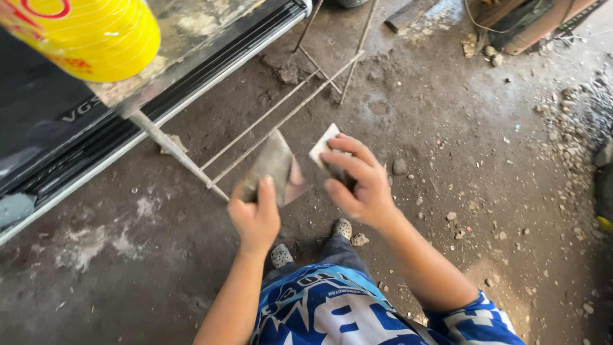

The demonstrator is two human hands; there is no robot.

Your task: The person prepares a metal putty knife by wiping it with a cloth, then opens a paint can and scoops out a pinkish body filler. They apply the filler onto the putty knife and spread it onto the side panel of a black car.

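Hands work close together above the dirt floor (485, 191). Left hand (257, 214) is closed on a flat grey metal scraper (273, 167), its blade pointing away past the thumb. Right hand (359, 182) pinches a small pale spreader (322, 148) at its fingertips. Both tools look thin, stiff and light; grip at the near edge seems safest.

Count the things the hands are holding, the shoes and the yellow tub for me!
Metal scrapers: 2, a big one in the left hand, a small one in the right hand
Grey shoes: 2
Yellow tub: 1
Total: 5
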